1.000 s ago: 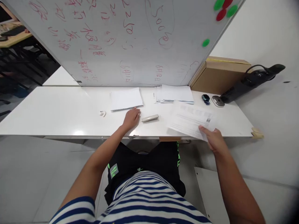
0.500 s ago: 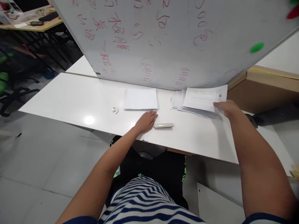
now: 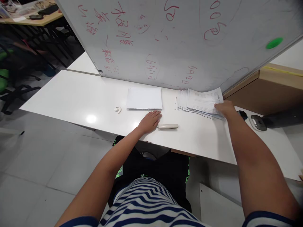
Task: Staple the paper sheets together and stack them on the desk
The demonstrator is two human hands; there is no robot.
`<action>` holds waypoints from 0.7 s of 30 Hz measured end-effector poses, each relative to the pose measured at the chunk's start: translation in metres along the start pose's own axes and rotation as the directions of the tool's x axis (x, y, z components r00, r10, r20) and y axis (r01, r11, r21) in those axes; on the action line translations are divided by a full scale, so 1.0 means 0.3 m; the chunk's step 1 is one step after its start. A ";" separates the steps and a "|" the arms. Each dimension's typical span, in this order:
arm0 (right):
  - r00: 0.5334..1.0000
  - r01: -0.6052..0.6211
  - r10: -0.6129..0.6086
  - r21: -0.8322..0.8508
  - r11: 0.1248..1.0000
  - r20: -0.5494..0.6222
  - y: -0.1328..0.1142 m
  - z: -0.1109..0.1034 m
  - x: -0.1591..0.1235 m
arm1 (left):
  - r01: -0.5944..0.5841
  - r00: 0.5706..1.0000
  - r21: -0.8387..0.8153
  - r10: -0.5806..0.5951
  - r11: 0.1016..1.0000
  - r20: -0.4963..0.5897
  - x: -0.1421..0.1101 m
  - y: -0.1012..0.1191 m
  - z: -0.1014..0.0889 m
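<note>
My right hand is closed on the right edge of some printed sheets of paper, thumb on top. These sheets lie over a loose, uneven pile, and their right edge is lifted a little. My left hand rests flat on the white table, fingers stretched out, close to the front edge of a neat stack of blank-looking white paper. Just right of my left hand lies a slim beige stapler-like tool. A small white curved object sits left of the white stack.
A whiteboard with red writing stands along the back of the table. A cardboard box is at the right, with a rounded grey device in front of it. Another desk stands at the far left.
My right hand has moved slightly left and lowered the sheets towards the pile. The left hand stays where it was on the table. The camera view has shifted a little.
</note>
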State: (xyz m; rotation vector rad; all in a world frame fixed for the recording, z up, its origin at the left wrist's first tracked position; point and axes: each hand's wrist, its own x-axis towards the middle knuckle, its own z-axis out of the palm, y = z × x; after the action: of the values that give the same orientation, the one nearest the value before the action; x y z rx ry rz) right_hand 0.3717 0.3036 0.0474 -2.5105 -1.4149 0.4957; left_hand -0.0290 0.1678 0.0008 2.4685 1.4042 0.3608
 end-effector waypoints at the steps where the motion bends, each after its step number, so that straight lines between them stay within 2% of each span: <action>1: 1.000 0.010 -0.010 -0.016 1.000 -0.013 -0.007 0.007 -0.012 | -0.001 1.000 0.001 0.001 1.000 -0.001 0.000 0.000 0.000; 5: 0.997 0.007 -0.011 -0.056 0.998 -0.078 -0.038 0.038 -0.062 | 0.001 1.000 0.004 -0.001 1.000 -0.004 0.000 0.000 -0.002; 7: 0.987 -0.028 0.018 -0.062 0.998 -0.160 -0.053 0.053 -0.088 | 0.003 1.000 0.004 -0.003 1.000 0.000 0.000 0.002 -0.003; 10: 0.931 -0.068 0.048 -0.040 0.997 -0.361 -0.062 0.075 -0.146 | -0.001 1.000 0.002 0.001 1.000 -0.009 0.000 0.004 0.000; 12: 0.896 -0.037 0.033 0.000 0.999 -0.442 -0.050 0.099 -0.211 | -0.004 1.000 -0.001 0.004 1.000 -0.022 0.000 -0.002 0.004; 14: 0.892 0.031 -0.002 0.056 0.998 -0.453 -0.024 0.134 -0.297 | -0.012 0.999 -0.007 0.012 1.000 -0.032 -0.001 -0.014 0.008; 18: 0.928 0.096 -0.031 0.156 0.983 -0.371 0.037 0.204 -0.461 | -0.050 0.993 -0.063 0.043 0.997 -0.106 -0.018 -0.015 0.003; 20: 0.932 0.040 0.037 0.203 0.978 -0.362 0.054 0.217 -0.500 | -0.096 0.974 -0.142 0.064 0.985 -0.218 -0.046 0.039 -0.015; 21: 0.931 -0.006 0.089 0.229 0.973 -0.354 0.058 0.217 -0.506 | -0.129 0.951 -0.197 0.065 0.972 -0.303 -0.071 0.086 -0.031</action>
State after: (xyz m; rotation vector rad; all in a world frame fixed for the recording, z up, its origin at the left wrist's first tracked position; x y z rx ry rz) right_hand 0.2867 0.1660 0.0093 -2.3080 -1.0949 0.1709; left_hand -0.0223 0.1379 0.0171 2.3808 1.2695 0.8871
